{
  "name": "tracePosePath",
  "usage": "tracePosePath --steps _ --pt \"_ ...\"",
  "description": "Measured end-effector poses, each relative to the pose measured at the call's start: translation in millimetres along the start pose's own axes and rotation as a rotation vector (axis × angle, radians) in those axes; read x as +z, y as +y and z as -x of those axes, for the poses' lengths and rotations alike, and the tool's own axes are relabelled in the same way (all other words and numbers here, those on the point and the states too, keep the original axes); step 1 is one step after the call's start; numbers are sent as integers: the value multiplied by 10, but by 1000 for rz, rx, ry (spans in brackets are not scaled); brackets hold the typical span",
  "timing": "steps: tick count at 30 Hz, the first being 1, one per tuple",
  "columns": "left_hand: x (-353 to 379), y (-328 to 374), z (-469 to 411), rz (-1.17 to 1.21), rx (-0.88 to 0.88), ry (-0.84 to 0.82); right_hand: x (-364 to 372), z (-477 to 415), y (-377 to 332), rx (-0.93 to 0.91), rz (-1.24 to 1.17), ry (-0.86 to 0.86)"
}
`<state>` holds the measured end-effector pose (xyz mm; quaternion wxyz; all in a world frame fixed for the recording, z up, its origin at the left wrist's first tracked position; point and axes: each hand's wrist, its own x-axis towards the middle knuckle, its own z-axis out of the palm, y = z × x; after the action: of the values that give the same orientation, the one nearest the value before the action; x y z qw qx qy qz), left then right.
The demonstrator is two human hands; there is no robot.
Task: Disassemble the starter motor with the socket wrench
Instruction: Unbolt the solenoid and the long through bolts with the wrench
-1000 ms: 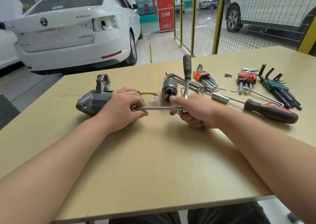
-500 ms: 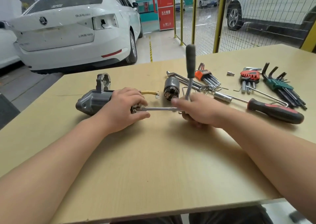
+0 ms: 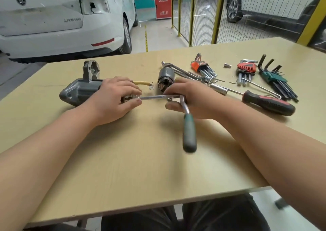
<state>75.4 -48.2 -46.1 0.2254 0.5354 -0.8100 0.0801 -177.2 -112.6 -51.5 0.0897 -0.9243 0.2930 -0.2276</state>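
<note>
The grey starter motor (image 3: 79,93) lies on its side at the left of the wooden table (image 3: 132,178), a yellow-sleeved wire (image 3: 141,83) sticking out behind it. My left hand (image 3: 114,100) grips its right end. A socket wrench runs from that end: its chrome extension bar (image 3: 153,97) is level, and its green handle (image 3: 189,133) points down towards me, blurred. My right hand (image 3: 190,98) is closed around the wrench's head. A detached dark solenoid (image 3: 165,78) stands just behind the bar.
To the right lie a red-and-black-handled screwdriver (image 3: 268,104), a long socket driver (image 3: 218,89), spanners, hex key sets in orange (image 3: 201,66), red (image 3: 246,68) and green (image 3: 272,77) holders, and a small loose socket (image 3: 227,65). A white car is parked beyond the table.
The wrench handle swung from pointing up and away to pointing down towards me, turned by my right hand. My left hand stayed on the motor.
</note>
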Motion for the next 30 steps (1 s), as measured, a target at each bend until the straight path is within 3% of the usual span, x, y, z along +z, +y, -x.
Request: tracePosePath --steps 2,5,6,7,8,10,11,12,13,14,16,17,18,19,22,23,26,30 --pt "-13 -13 -5 2 7 -19 16 9 2 52 -80 -30" --pt "4 49 21 13 9 63 2 -31 -114 622 -983 -374" --pt "13 67 26 14 3 98 -11 -44 -128 721 -1109 -392" --pt "16 72 29 18 -8 117 -11 -64 -131 717 -1070 -342" --pt "12 66 23 28 -22 112 5 -67 -112 626 -873 -256" --pt "-13 32 -3 55 -36 42 -22 -23 -68 263 -178 -79" --pt "-24 13 -15 60 -28 0 -42 -7 -40 87 88 -14" --pt "-27 -4 -24 56 -18 -30 -35 -2 -10 -28 196 45" --pt "-26 -9 -29 47 -11 -41 -14 -1 2 -43 172 76" --pt "-28 4 -27 39 -8 -30 -6 -11 -15 66 -7 47" --pt "-18 37 2 32 -8 31 -2 -42 -78 489 -731 -209" --pt "-10 44 17 32 -9 57 -12 -60 -106 680 -997 -348" --pt "-5 44 30 37 -15 72 -22 -64 -103 768 -1097 -407" --pt "-4 36 34 44 -21 73 -17 -66 -92 760 -1043 -392" --pt "-38 -2 -1 34 -29 -33 -23 -14 -75 376 -373 -150" --pt "-45 -12 -14 22 -19 -65 -32 -5 -70 273 -251 -79" --pt "-55 -19 -32 47 -6 -68 -21 -2 -54 259 -367 -24" --pt "-114 -12 -59 52 -59 -135 22 -27 -124 732 -987 -309"
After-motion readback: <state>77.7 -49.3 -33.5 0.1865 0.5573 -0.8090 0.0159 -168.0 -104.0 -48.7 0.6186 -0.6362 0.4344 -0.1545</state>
